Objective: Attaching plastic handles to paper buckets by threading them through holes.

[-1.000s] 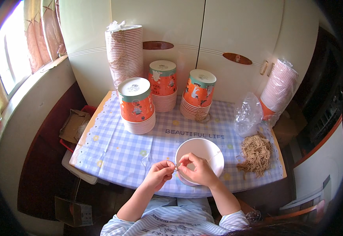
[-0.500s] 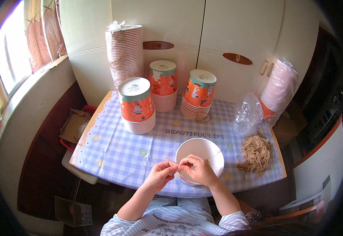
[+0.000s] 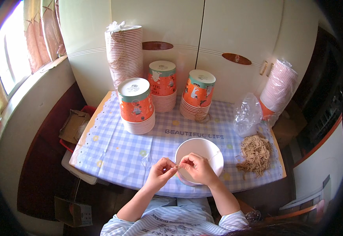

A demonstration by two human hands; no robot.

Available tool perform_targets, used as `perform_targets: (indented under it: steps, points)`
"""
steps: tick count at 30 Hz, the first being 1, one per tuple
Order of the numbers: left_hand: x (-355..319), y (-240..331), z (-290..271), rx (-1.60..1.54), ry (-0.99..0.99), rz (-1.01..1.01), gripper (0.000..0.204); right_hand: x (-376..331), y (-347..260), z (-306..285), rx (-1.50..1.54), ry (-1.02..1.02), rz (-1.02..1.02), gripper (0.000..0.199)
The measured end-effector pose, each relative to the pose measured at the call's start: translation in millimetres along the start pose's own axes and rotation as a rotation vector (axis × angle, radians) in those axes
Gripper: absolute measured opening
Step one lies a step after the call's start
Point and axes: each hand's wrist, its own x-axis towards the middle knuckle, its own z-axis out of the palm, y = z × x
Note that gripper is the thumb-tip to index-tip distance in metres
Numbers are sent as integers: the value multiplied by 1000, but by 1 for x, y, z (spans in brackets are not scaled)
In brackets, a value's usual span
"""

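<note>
My left hand and my right hand meet fingertip to fingertip at the near left rim of a white paper bucket. Both are closed in a pinch on a thin piece of string at that rim; its exact course is hidden by the fingers. The bucket stands upright with its open mouth facing up, and my right hand covers part of it. Across the far right of its mouth a thin strand also shows. A tangled heap of tan twine lies to the right of the bucket.
Three upside-down stacks of orange and green paper buckets, the left, middle and right, stand on the checked tablecloth. A tall wrapped stack rises behind them. At the right are a clear plastic bag and another wrapped stack.
The fingers of my left hand have curled and shifted slightly at the pinch. My right hand stays nearly in place, and the bucket has not moved.
</note>
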Motion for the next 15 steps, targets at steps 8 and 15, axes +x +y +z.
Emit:
perform_targets:
  steps: [8,15]
  points:
    - [0,11,-3,-291,8,-107,6,0,2,2,-76,-30,-12,6]
    - [0,12,-8,-518,7,-220,3,0,5,2,-74,-50,-5,6]
